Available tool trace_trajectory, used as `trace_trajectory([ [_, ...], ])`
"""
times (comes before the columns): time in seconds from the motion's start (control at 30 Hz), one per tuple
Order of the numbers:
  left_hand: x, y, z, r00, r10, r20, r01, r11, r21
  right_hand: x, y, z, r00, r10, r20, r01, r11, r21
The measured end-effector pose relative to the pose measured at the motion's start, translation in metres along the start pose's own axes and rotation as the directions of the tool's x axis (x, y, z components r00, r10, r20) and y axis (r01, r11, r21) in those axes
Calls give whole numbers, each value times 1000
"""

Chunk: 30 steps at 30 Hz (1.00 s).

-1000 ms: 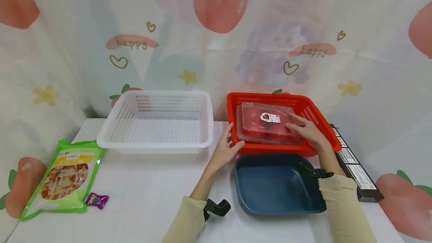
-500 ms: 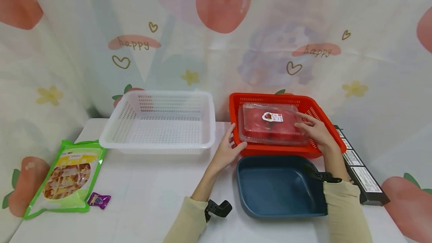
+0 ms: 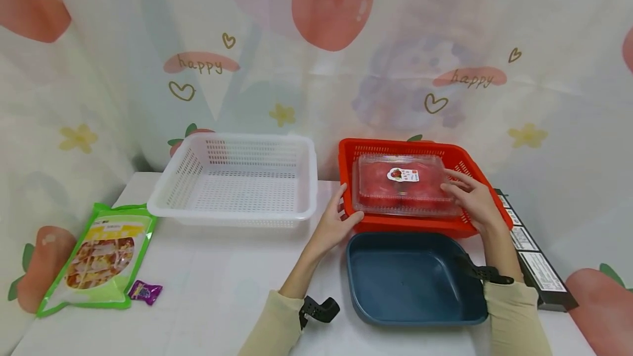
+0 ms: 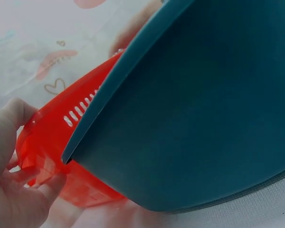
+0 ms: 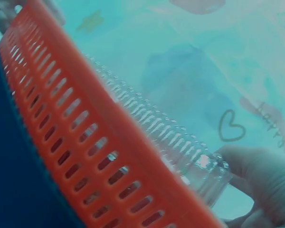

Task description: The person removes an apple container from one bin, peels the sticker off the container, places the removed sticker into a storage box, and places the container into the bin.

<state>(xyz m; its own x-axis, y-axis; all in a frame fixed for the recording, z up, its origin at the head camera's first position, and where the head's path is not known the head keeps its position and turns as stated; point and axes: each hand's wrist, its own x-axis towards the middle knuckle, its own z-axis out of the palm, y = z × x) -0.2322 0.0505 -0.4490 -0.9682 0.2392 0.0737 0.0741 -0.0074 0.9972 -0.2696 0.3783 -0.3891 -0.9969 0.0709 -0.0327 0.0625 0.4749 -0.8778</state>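
Note:
My left hand (image 3: 333, 221) grips the left front corner of a red plastic basket (image 3: 410, 225). In the left wrist view its thumb and fingers lie around the basket's slotted wall (image 4: 78, 111). Inside the basket lies a clear plastic clamshell box (image 3: 405, 205) with a strawberry sticker on its lid; red shows through it. My right hand (image 3: 472, 196) is at the box's right end, fingertips right at the edge, fingers extended. The right wrist view shows the box's ridged side (image 5: 152, 116) rising above the basket rim (image 5: 104, 95), with a digit at its corner.
A dark blue basin (image 3: 410, 279) stands in front of the red basket, under the right forearm. A white basket (image 3: 232, 216) is left of the red one. Further left lie a green food bag (image 3: 99, 257) and a purple-wrapped candy (image 3: 145, 292). A black box (image 3: 541, 273) lies at right.
My right hand has shifted slightly right, its fingertips going from over the lid to the box's right edge. My left hand keeps its hold on the basket. The head view has shifted a little.

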Motion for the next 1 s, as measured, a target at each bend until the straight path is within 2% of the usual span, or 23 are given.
trace_trajectory([
  [0.07, 0, 1, 0, 1000, -2, 4, 2, 1000, -7, -2, 0, -1, 1000, -20, -19, 20, 1000, -14],
  [0.3, 2, 1, 1, 1000, 13, 11, -13, 1000, -1, -4, -1, 1, 998, -20, -65, 17, 998, -56],
  [0.47, 2, 0, 0, 1000, 15, -3, -15, 1000, 13, -1, 1, 2, 997, -29, -71, 24, 998, -59],
  [0.7, -1, -1, 1, 1000, 8, 10, -8, 1000, -7, -2, 5, 5, 997, 3, -79, -8, 998, -63],
  [1.0, -2, 0, 0, 1000, -7, 0, 7, 1000, 9, -4, 2, 6, 994, -46, -95, 40, 997, -65],
])
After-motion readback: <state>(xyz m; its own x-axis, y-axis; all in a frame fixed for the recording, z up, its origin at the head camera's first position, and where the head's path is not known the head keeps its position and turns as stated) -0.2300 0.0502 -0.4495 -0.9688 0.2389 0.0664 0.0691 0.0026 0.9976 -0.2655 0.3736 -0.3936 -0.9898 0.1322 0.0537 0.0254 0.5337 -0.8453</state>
